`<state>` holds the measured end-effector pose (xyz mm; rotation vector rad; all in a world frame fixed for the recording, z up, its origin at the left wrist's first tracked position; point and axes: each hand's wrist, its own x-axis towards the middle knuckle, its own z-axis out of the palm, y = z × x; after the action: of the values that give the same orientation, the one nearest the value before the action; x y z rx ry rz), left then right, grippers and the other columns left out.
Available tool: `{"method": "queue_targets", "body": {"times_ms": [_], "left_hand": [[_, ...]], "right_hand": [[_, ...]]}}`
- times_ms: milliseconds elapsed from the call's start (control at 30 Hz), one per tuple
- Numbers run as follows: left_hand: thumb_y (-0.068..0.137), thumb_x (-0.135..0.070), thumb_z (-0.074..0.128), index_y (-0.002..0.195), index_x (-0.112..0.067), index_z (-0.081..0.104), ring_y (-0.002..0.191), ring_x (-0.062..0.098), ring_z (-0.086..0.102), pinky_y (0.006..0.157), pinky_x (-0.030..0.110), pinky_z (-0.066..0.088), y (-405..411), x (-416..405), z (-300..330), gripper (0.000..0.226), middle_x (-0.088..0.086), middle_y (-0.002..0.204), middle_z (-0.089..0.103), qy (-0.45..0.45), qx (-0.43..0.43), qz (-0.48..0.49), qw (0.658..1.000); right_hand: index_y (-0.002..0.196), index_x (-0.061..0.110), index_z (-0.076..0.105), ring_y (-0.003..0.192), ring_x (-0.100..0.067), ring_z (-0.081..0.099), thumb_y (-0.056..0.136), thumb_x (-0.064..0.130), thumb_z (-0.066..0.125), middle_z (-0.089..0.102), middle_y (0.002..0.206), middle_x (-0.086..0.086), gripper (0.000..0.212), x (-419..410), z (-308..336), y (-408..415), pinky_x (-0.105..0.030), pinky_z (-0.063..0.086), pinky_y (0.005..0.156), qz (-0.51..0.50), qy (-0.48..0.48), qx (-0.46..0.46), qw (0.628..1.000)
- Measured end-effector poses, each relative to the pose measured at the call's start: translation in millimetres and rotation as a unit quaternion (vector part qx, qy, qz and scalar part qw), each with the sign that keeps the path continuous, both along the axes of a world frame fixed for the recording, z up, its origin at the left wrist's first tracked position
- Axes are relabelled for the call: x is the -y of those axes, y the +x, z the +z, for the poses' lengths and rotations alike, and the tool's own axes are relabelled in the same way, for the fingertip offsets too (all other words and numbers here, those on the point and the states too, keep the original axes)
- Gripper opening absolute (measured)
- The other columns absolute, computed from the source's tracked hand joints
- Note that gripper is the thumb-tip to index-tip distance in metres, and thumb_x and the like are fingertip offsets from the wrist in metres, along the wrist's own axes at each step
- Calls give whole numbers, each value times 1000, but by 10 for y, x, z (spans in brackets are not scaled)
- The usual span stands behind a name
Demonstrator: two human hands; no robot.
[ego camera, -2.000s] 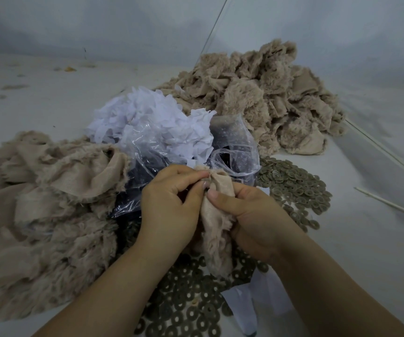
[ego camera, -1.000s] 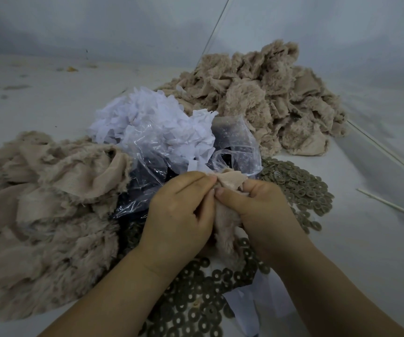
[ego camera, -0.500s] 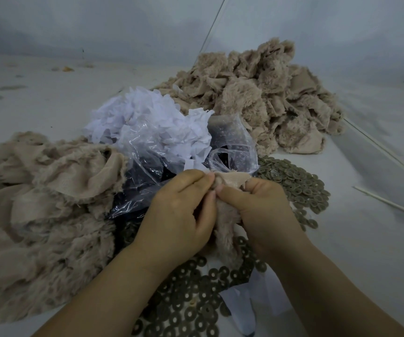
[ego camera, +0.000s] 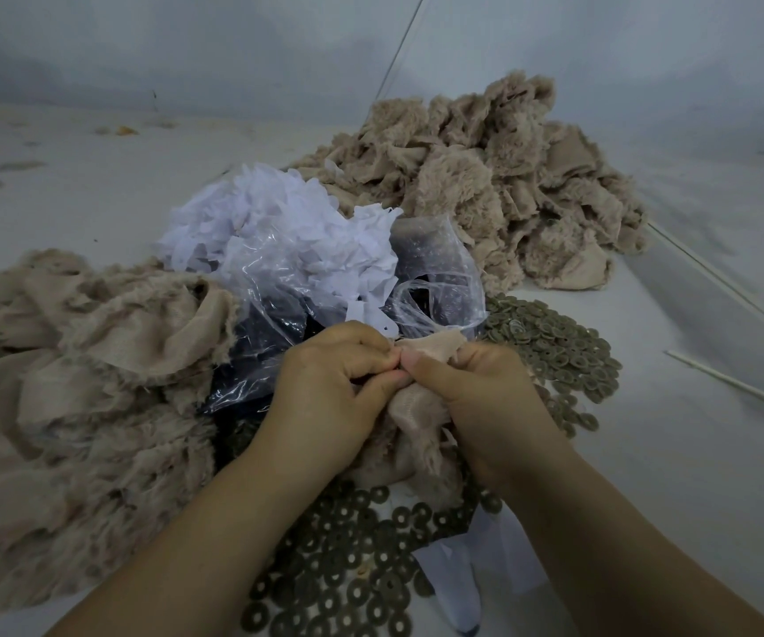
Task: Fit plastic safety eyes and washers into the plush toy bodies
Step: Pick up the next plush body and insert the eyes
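A beige plush toy body (ego camera: 417,420), turned inside out, is held up between both hands over the table. My left hand (ego camera: 329,393) grips its left side with curled fingers. My right hand (ego camera: 486,397) grips the right side, thumb pressed against the left thumb at the fabric's top edge. Whatever lies between the fingertips is hidden. Grey-green washers (ego camera: 352,567) lie scattered under my wrists, and more washers (ego camera: 559,356) spread to the right. A clear plastic bag (ego camera: 274,351) with dark contents sits just behind my hands.
A heap of beige plush bodies (ego camera: 72,388) lies at the left and a larger heap (ego camera: 499,186) at the back right. White paper scraps (ego camera: 279,227) pile up behind the bag. A thin white stick (ego camera: 738,383) lies at the right.
Both hands have drawn closer together, thumbs now meeting at the top of the plush body, and the fabric is bunched lower between them. The heaps and washers stay put.
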<state>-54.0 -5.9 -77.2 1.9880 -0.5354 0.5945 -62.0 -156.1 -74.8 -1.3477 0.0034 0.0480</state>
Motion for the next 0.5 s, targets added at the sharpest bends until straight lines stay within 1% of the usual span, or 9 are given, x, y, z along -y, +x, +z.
{"method": "queue_targets", "body": {"times_ms": [67,133,200,333,400,433,500], "left_hand": [[76,-3,79,82,-6,79,84,4,64,76,6,46,7,0,-6,7,-5,82,68,-8,-6,-6,1000],[75,-3,80,81,-6,79,83,5,65,76,8,48,15,1,-9,7,-3,82,70,-14,-19,-13,1000],[74,-2,81,81,-6,79,82,5,65,75,10,49,18,1,-6,8,-1,83,71,-20,-37,-23,999],[74,-3,82,85,-5,79,83,6,68,80,15,52,32,-7,4,12,1,85,74,-36,-44,-34,998],[73,-4,82,88,-6,79,83,6,69,80,16,52,26,-1,18,16,1,85,75,-49,-48,-33,997],[73,-5,82,91,-8,78,82,5,69,80,16,52,18,4,26,19,-1,85,75,-56,-46,-30,997],[74,-6,82,98,-11,77,81,5,69,80,17,53,-1,13,34,25,-4,85,75,-69,-37,-20,997]], "right_hand": [[78,5,78,76,-30,72,93,4,65,74,81,-22,19,7,-6,8,-36,61,70,0,-14,14,1000],[84,0,76,83,-38,72,94,4,65,73,87,-25,15,16,0,14,-43,60,76,-1,-29,22,999],[90,-3,74,90,-43,71,94,3,65,74,89,-25,12,30,-1,15,-46,60,78,-4,-46,28,999],[93,-1,74,94,-41,72,95,2,62,75,92,-23,12,33,7,21,-50,59,85,-8,-44,29,999],[95,-2,73,96,-44,70,96,2,60,73,95,-27,13,26,3,28,-54,58,88,-8,-23,23,999],[98,-3,72,97,-46,69,97,3,59,72,96,-28,14,22,-1,27,-54,58,88,-4,2,18,1000],[101,-2,72,98,-43,70,98,6,58,72,101,-29,17,6,16,22,-49,59,86,25,69,8,997]]}}
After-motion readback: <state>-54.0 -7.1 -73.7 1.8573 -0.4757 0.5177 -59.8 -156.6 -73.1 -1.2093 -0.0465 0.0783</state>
